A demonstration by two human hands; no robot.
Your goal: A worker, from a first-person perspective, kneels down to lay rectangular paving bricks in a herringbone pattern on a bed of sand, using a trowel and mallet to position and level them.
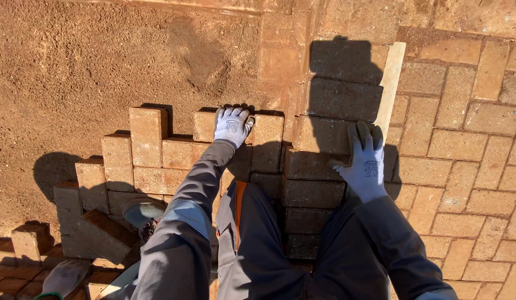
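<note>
My gloved left hand (232, 125) flat, fingers together, on the paving brick (205, 125) at the laid edge, bare sand (74, 66) beyond its fingertips, my gloved right hand (364, 162) spread flat on shaded bricks (319, 133), pale wooden strip (391, 83) just past its fingertips

Harsh low sunlight (from behind the person) casts long dark shadows forward; image sharp.

place: you are outdoors on a paving site.
signs: levelled sand bed (63, 66), half-laid brick pavers (152, 180), finished herringbone paving (469, 155).
</note>
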